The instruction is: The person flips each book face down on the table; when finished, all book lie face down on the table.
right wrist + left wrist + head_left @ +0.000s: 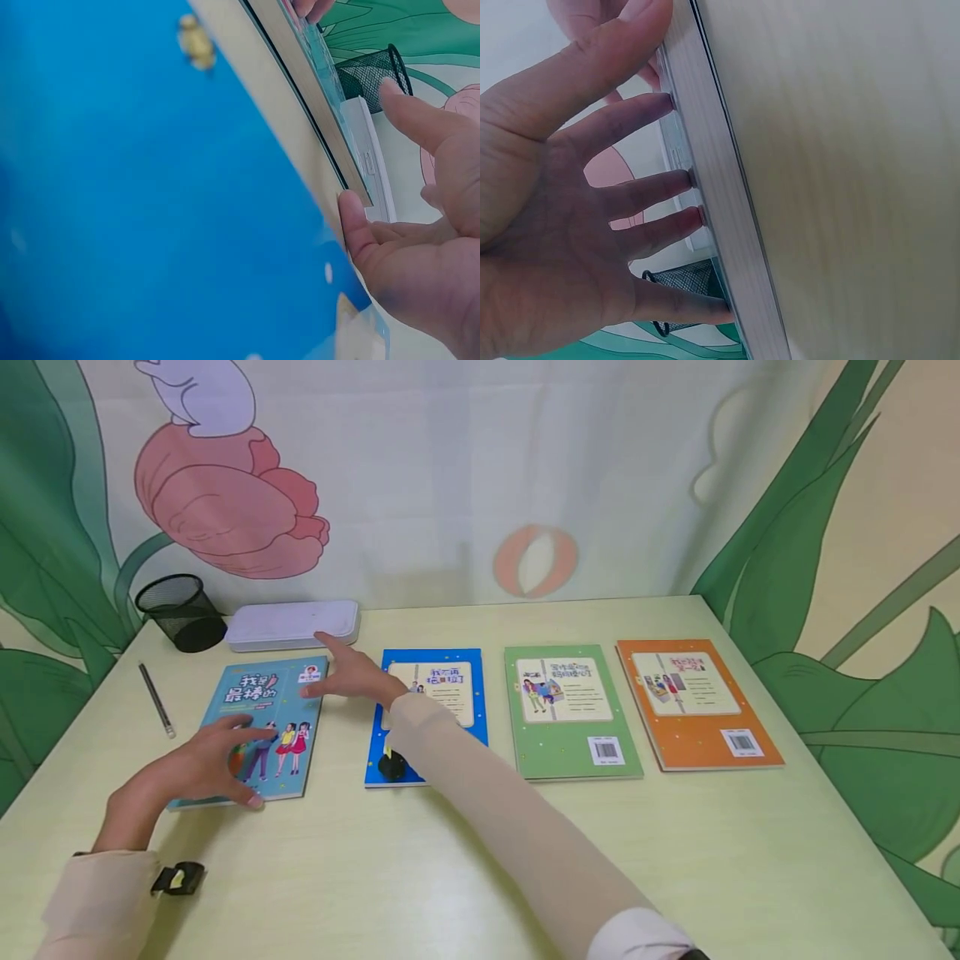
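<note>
A teal book [279,710] with cartoon figures on its cover lies at the left of the table. My left hand [206,764] rests over its lower left part, fingers spread; in the left wrist view the fingertips touch the cover beside the thick page edge [720,165]. At the book's upper right corner is my right hand [356,675], its fingers apart and mostly straight. The right wrist view has one fingertip of that hand [427,277] right at the book's corner. Under the right forearm, a blue book [446,681] is partly hidden.
A green book [570,731] and an orange book [693,727] lie further right in the row. Behind the teal book sits a pale pencil case [288,625], with a black mesh pen holder [195,622] to its left. A pencil [155,697] lies near the left edge.
</note>
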Available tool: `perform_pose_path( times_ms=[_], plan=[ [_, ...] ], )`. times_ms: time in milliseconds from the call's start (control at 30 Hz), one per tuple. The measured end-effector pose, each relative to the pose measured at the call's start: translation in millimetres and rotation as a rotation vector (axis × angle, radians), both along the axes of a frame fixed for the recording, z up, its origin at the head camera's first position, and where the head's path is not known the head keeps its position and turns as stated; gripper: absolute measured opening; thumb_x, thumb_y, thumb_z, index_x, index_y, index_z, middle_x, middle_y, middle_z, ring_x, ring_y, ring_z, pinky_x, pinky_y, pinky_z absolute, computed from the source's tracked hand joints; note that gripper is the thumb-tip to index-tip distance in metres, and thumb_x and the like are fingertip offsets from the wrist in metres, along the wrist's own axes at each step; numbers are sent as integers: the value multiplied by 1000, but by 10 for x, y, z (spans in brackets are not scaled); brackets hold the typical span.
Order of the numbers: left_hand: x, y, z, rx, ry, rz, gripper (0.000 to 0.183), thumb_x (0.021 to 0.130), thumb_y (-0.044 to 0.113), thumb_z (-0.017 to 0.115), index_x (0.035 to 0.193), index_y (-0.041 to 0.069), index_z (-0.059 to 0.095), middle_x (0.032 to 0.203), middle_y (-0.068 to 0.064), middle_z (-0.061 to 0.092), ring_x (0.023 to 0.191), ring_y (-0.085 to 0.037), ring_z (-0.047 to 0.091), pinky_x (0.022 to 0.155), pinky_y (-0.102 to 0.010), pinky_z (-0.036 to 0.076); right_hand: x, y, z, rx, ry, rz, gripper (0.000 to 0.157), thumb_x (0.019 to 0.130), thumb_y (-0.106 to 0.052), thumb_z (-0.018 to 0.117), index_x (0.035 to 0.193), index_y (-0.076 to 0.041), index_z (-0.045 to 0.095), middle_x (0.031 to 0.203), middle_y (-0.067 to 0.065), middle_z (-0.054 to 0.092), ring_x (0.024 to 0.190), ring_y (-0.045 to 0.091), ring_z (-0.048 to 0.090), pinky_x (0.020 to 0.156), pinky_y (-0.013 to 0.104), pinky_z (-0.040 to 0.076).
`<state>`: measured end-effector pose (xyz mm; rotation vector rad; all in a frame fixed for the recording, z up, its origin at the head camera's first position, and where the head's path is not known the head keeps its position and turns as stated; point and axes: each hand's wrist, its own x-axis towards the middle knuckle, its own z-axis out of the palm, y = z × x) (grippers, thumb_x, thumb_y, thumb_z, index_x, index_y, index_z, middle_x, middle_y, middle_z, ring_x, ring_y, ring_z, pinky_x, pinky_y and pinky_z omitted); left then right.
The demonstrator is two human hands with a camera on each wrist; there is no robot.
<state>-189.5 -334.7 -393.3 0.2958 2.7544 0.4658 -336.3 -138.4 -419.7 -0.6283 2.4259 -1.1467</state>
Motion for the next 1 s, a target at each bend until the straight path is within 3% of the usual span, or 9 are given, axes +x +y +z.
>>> perform_pose_path(
  times_ms=[233,767,1000],
  plan=[
    [-4,6,14,-14,-14,4,98,64,41,92,145,5,49,152,-38,21,134,-62,20,96,-80,35,22,-47,45,44,21,23,96,84,-42,78,159,-36,19,165,-10,27,150,16,32,119,39,35],
    [-4,36,-4,-12,-25,6,96,65,38,92,145,6,49,152,-37,21,135,-62,19,97,-79,36,11,-110,14,12,33,40,94,85,-39,79,159,-32,22,166,-8,27,151,17,31,119,38,36],
    [1,38,23,-9,-18,9,96,65,40,92,145,7,49,153,-37,21,135,-62,19,97,-80,34,6,-88,22,-158,-66,-49,85,85,-37,79,156,-33,32,160,2,39,144,21,42,112,43,45]
  ],
)
